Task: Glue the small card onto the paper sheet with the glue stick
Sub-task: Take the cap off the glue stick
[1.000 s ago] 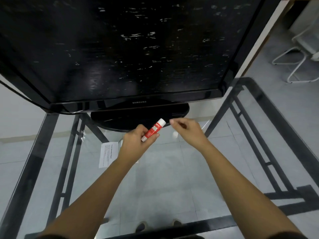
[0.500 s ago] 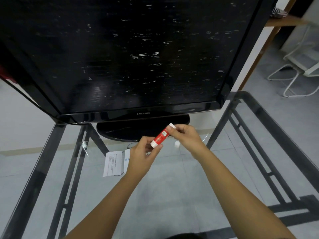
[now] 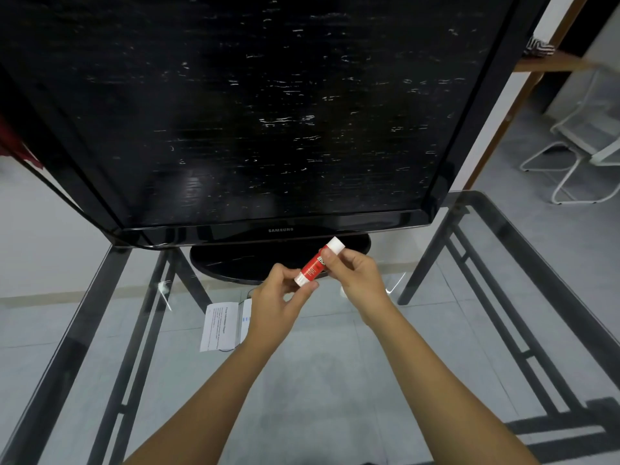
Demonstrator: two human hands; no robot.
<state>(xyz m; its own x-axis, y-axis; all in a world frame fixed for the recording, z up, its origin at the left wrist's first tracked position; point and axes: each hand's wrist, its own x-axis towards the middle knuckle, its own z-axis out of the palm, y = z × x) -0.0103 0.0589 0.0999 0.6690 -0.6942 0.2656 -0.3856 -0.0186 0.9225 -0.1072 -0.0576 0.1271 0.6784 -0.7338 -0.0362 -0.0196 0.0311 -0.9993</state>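
both hands (image 3: 320, 280) pinch the glue stick (image 3: 318, 261), its long axis slanting up-right; the paper sheet (image 3: 219, 327) lies left of the stick, nearer the left hand.

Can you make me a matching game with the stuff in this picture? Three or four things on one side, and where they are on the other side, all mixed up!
Things:
1. glue stick
2. paper sheet
3. TV
4. white chair

Places:
A. standing at the back of the glass table
B. on the floor, far right
C. held in both hands
D. lying flat on the table, beside the left hand

Pairs: 1-C, 2-D, 3-A, 4-B
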